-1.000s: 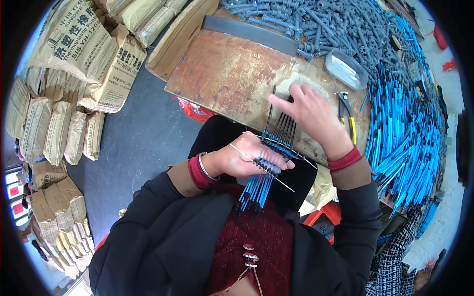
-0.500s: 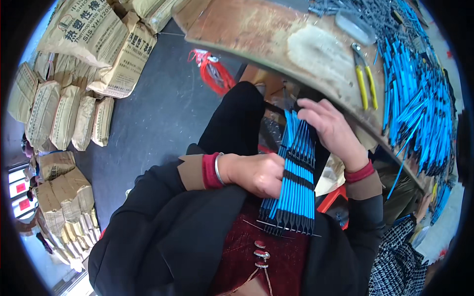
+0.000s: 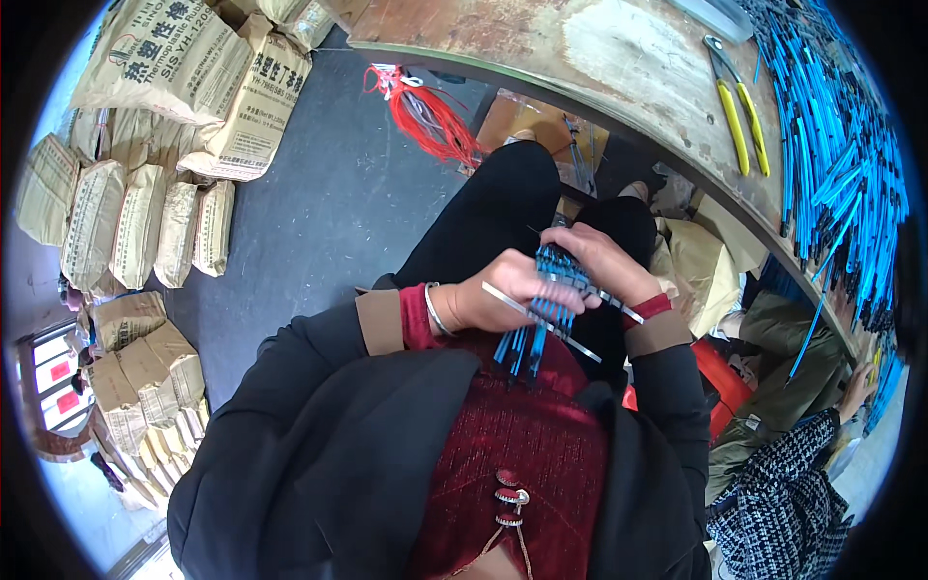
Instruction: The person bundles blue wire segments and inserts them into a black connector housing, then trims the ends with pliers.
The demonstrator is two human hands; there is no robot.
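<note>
Closing in now, your right hand (image 3: 607,261) has come nearer your left hand (image 3: 530,282) than half a second ago, and the left hand's fingers have swung across the front of the blue-and-black rod bundle (image 3: 554,311). So there's the bundle, over your lap, your left hand clamped round it; your right hand meets its far end, though blur means you can't tell whether those fingers are gripping or merely resting. Progress looks good for this batch: rods ranked side by side, pale strips (image 3: 619,307) running crosswise among them. What seems unfinished is the strip ends, poking free on both sides of your left hand. And plenty remains, by the look of it: loose blue rods (image 3: 831,164) heaped on the counter (image 3: 464,29) well right of your right hand, past the yellow-handled pliers (image 3: 733,121), lying untouched.
</note>
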